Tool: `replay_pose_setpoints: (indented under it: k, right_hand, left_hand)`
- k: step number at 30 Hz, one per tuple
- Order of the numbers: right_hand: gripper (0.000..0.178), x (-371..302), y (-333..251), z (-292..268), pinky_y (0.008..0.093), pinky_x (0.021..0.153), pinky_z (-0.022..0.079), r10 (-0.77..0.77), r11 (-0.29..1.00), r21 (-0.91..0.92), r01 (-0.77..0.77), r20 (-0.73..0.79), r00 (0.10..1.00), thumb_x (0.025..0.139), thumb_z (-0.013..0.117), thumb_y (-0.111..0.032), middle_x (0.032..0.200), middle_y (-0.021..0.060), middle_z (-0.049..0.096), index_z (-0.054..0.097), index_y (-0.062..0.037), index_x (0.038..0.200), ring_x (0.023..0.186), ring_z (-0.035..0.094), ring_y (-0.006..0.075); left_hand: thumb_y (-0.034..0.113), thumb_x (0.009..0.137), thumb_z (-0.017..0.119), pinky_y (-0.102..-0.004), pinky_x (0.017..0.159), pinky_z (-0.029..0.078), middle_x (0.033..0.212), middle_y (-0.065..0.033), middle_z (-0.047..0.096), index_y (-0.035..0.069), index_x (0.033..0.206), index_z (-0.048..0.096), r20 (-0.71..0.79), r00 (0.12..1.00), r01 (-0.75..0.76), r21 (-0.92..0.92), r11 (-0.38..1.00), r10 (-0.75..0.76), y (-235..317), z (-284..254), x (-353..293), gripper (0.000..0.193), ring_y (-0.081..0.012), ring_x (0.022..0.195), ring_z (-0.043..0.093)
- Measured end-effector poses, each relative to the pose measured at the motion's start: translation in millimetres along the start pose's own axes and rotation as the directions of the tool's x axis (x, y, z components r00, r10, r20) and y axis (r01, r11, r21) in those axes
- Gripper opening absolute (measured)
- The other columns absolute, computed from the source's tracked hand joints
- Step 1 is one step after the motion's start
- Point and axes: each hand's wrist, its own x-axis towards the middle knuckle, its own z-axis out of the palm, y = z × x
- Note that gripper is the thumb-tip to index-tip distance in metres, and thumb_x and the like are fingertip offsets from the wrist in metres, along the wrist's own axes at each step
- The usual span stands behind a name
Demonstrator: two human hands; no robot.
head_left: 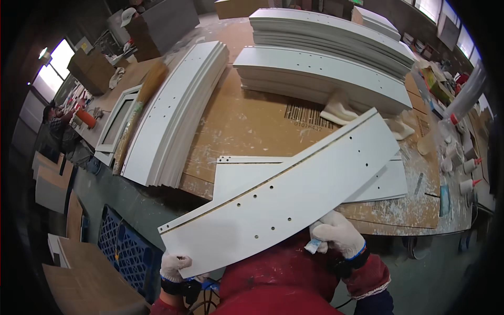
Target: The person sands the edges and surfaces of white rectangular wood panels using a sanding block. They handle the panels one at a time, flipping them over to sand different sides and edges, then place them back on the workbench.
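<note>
A long white panel with drilled holes and a groove along its far edge lies slantwise before me. My gloved left hand is closed on its near left corner, thumb on top. Against the panel's near edge at the right, my gloved right hand is closed around a small white-and-blue crumpled piece; its kind is unclear. Whether that hand also bears the panel cannot be made out. Under the held panel, another white panel rests on the cardboard-covered table, partly hidden.
Stacks of white panels stand on the table at the left, and at the back. A whitish cloth lies beside the back stack. Glue bottles stand at right. A blue plastic pallet is at lower left. Another person works far left.
</note>
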Motion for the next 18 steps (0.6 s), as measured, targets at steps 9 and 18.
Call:
replay_pose_setpoints:
  k: [9, 18]
  right_hand:
    - [0.034, 116.2, -71.1, 98.3, 0.0229, 0.041, 0.037, -0.094, 0.987, -0.092, 0.129, 0.319, 0.943, 0.093, 0.055, -0.025, 0.063, -0.0001, 0.049, 0.05, 0.0027, 0.112, 0.049, 0.045, 0.0065]
    - [0.046, 91.9, -33.3, 27.5, 0.0214, 0.051, 0.039, 0.141, 0.968, -0.239, -0.074, 0.278, 0.95, 0.096, 0.053, -0.021, 0.082, 0.0025, 0.053, 0.046, 0.0038, 0.134, 0.061, 0.046, 0.0068]
  left_hand:
    - [0.036, 0.095, 0.049, -0.0267, 0.038, 0.033, 0.089, -0.0204, 0.057, 0.001, 0.13, 0.042, -0.161, 0.902, -0.43, -0.439, 0.789, 0.401, 41.1, -0.6, 0.7, 0.05, -0.0201, 0.053, 0.051]
    - [0.018, 0.1, 0.048, -0.0264, 0.046, 0.057, 0.102, -0.0251, 0.057, 0.001, 0.125, 0.046, -0.276, 0.742, -0.668, -0.241, 0.704, 0.61, 110.9, -27.9, 86.4, 0.03, -0.0234, 0.073, 0.059]
